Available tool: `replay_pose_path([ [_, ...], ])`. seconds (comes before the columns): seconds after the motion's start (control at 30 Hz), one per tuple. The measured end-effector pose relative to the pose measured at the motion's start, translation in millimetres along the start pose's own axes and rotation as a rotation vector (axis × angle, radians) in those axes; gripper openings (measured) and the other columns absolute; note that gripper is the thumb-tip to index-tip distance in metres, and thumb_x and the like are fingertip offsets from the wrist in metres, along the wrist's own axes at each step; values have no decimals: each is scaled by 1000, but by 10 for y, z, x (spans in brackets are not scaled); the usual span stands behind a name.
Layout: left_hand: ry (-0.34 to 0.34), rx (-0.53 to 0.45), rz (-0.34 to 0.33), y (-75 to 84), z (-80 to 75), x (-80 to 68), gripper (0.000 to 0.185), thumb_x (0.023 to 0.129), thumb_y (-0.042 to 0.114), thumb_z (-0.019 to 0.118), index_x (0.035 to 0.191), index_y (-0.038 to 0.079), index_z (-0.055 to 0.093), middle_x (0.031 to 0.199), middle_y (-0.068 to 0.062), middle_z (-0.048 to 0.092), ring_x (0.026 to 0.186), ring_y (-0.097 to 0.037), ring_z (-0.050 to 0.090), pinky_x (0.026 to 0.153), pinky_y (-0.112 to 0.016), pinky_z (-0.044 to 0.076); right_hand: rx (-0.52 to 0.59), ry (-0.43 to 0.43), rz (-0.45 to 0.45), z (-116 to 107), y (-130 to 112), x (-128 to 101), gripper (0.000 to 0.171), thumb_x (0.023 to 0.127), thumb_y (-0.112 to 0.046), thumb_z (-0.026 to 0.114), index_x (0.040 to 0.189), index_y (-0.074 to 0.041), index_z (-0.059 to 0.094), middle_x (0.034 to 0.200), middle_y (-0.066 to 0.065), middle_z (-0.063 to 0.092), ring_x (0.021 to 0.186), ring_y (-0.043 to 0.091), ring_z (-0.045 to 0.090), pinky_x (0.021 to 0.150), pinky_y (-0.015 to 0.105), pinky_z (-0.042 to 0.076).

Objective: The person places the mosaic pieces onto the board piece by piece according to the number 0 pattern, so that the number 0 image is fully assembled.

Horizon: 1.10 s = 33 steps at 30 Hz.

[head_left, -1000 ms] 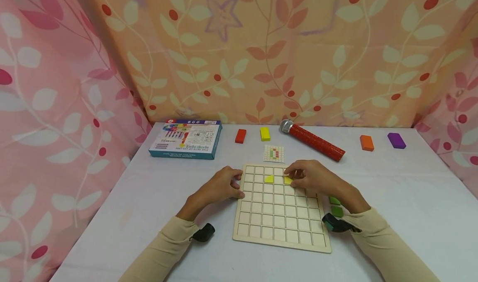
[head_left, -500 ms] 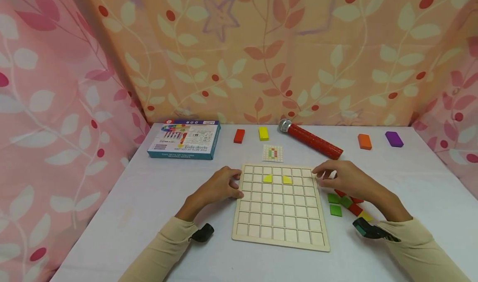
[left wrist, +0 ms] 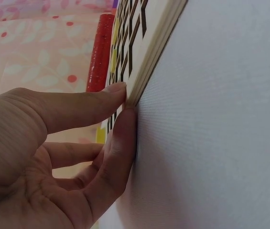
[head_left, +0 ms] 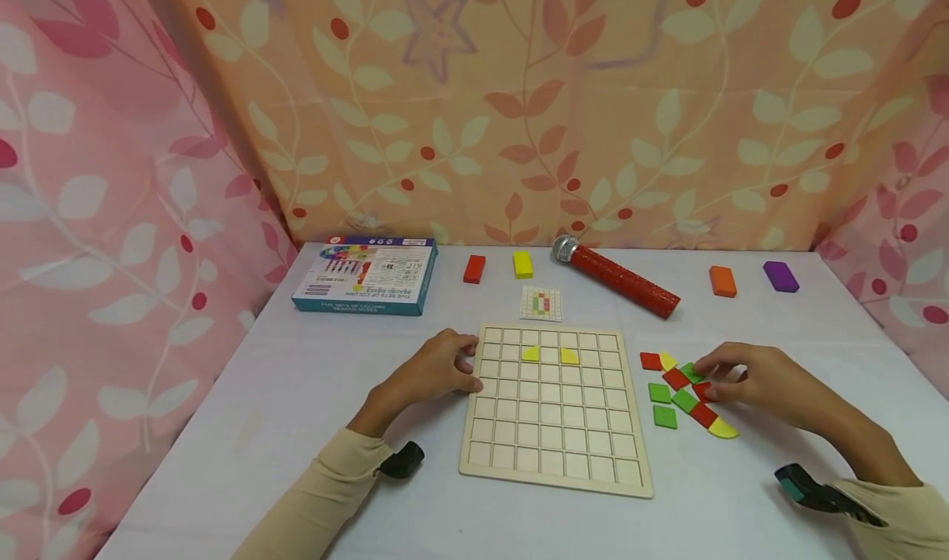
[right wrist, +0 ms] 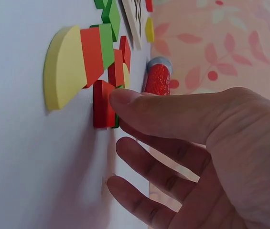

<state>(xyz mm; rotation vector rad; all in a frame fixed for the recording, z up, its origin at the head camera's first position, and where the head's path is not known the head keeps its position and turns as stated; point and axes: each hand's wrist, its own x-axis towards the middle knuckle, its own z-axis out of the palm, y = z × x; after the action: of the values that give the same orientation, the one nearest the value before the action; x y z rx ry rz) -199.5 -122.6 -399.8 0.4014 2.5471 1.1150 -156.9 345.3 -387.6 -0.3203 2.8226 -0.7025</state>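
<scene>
Touching a red tile (right wrist: 103, 106), right grip (head_left: 767, 383) (pinch indeterminable) could displace the adjacent green tile (head_left: 689, 371) by closing carelessly; left grip (head_left: 433, 368) unclenched.

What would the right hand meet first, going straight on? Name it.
Likely the red tile at the thumb of the right hand, which may already touch it; depth is unclear. Beyond lies a green tile.
</scene>
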Motion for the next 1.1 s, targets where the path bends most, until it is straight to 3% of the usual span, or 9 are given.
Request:
replay_pose_path([
  [0.33, 1, -1, 7, 7, 0, 7, 75, 85, 6, 89, 150, -4, 54, 123, -9, 59, 100, -16, 63, 79, -27, 57, -12, -5, -1, 16, 86, -77, 31, 89, -17, 85, 118, -11, 79, 115, 4, 73, 103, 23, 62, 73, 21, 53],
  [0.63, -3, 13, 4, 18, 3, 6, 75, 85, 6, 89, 151, -2, 54, 122, -8, 59, 100, -16, 63, 79, -25, 56, -46, 7, -5, -14, 82, -67, 36, 87, -18, 84, 120, -6, 78, 98, -3, 68, 91, 18, 57, 67, 23, 51],
  [0.83, 0, 13, 3, 25, -1, -5, 74, 86, 7, 89, 151, -2, 54, 123, -8, 59, 101, -17, 63, 79, -25, 57, -37, 14, -32, -41, -100, 53, 38, 90, -28, 84, 121, -7, 78, 101, -4, 71, 92, 18, 58, 68, 24, 51],
  [1.1, 1, 5, -6, 7, 2, -6, 75, 85, 7, 89, 150, -3, 55, 122, -8, 59, 99, -17, 62, 80, -27, 57, 43, 9, -127, 123, -511, 387, 37, 91, -31, 85, 121, -10, 79, 102, -4, 72, 91, 17, 59, 68, 24, 52],
])
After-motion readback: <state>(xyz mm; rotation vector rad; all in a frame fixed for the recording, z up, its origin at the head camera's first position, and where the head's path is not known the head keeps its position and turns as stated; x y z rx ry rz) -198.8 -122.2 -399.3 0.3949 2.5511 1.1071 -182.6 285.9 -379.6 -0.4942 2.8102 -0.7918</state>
